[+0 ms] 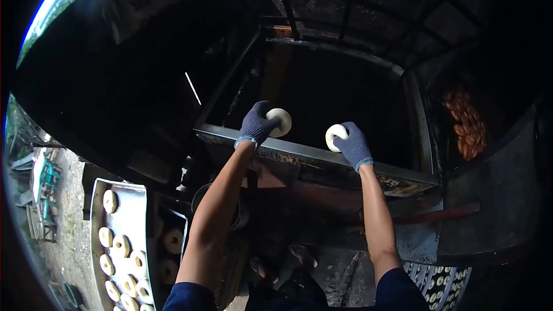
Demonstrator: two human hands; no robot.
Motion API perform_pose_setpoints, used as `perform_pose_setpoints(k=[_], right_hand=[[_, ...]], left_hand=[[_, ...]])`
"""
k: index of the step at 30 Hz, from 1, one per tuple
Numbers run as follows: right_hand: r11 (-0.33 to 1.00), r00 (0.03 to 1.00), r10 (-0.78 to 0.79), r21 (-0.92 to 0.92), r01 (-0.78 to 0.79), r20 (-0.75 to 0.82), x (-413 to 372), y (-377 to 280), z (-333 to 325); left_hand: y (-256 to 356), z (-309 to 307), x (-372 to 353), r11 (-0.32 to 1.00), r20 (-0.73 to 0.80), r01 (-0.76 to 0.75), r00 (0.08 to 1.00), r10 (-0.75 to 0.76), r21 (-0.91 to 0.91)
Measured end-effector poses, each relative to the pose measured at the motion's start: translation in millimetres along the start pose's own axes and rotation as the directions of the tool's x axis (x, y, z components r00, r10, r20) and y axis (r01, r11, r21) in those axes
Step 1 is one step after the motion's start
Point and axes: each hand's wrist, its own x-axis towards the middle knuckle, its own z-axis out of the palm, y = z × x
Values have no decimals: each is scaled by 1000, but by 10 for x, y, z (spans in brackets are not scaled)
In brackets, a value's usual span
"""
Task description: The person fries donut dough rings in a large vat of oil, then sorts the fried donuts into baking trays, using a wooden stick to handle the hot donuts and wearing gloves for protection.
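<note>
My left hand (257,125), in a blue-grey knit glove, is closed on a pale raw dough doughnut (282,121), thumb and fingers around its left side. My right hand (355,147), gloved alike, grips a second pale ring-shaped doughnut (332,136) by its right side. Both rings are held over the front part of a wide rectangular vat (288,148) with a metal rim. The vat's inside is very dark, so its contents are hard to make out. Some of the fingers are hidden behind the dough.
A long metal tray (131,210) with several pale doughnuts stands at lower left. More rings lie on a slatted rack (426,270) at lower right. Brown fried pieces (465,126) are piled right of the vat. Metal bars (348,3) cross behind it.
</note>
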Motion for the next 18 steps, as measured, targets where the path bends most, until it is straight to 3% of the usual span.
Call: perform_pose_setpoints(k=[1,3,4,6,8,9,10,11,12,13,15,16,17,18], right_hand=[[997,999,40,-73,-41,-12,146,328,-127],[961,991,133,-247,-127,7,351,827,-384],[927,981,189,-335,-167,34,411,1025,-445],[893,966,253,-396,-216,44,502,1400,-538],[916,979,194,-369,-157,63,636,1931,-536],[929,958,274,-281,-240,88,835,2213,-512],[957,951,290,-32,-289,106,969,2202,-522],[943,943,333,27,-332,-22,1203,2312,-477],[951,949,307,-5,-308,-74,1268,1862,-519],[908,985,82,-397,-136,-152,1605,1756,-517],[849,986,-150,-520,92,-70,1509,115,-397],[814,922,-384,-493,307,-58,1537,-447,-232],[780,840,-541,-386,492,-23,1263,-1357,-36],[774,783,-622,-141,617,12,896,-2208,205]], left_hand=[[-179,426,281,999,-36,18,999,-16,43],[-117,887,507,965,-77,214,976,-205,149],[-114,1050,591,919,-120,337,940,-318,205],[-96,1192,697,826,-38,547,836,-547,136],[-23,1096,693,880,31,473,880,-474,34],[60,957,677,920,-35,387,922,-385,61],[67,749,718,962,-99,270,959,-265,45],[252,303,679,983,-95,166,983,-159,77],[377,-222,607,978,-115,4,993,20,208],[474,-831,379,946,-190,-81,971,146,313],[418,-2060,-272,900,-360,-152,880,311,408],[162,-2659,-614,886,-465,-55,836,293,460],[-109,-3268,-1072,843,-540,176,828,153,508],[-427,-3788,-1563,765,-607,427,792,-59,482]])
